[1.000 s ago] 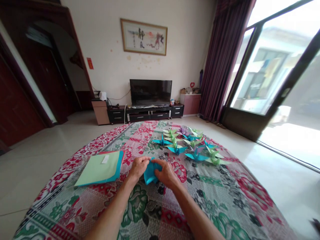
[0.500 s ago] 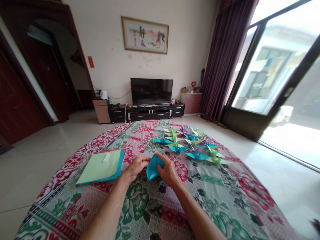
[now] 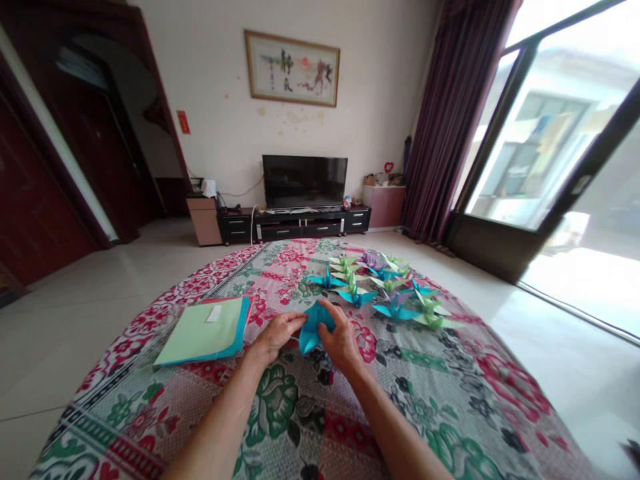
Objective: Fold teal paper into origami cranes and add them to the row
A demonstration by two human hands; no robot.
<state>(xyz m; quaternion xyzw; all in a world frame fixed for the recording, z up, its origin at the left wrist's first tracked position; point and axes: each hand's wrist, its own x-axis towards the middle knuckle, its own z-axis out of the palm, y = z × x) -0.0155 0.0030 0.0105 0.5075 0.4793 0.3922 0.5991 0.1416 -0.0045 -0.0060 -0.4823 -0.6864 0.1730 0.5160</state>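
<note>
A folded piece of blue paper [image 3: 311,329] is held just above the patterned tablecloth. My right hand [image 3: 343,335] grips its right side, thumb in front and fingers behind. My left hand [image 3: 279,333] is closed in a pinch at the paper's left edge. To the left lies a stack of square sheets [image 3: 205,330], light green on top, with blue and red edges showing and a small white label on it. Several folded paper cranes in green, blue and purple [image 3: 397,307] stand beyond my right hand.
The round table's floral cloth [image 3: 430,407] spreads around my arms. Past its far edge stand a low black cabinet [image 3: 280,231] and a television [image 3: 305,181]. A glass door and a dark curtain [image 3: 440,120] are on the right.
Both hands and the blue paper have shifted slightly right and up. The paper looks more spread at its top, and its angle has changed a little.
</note>
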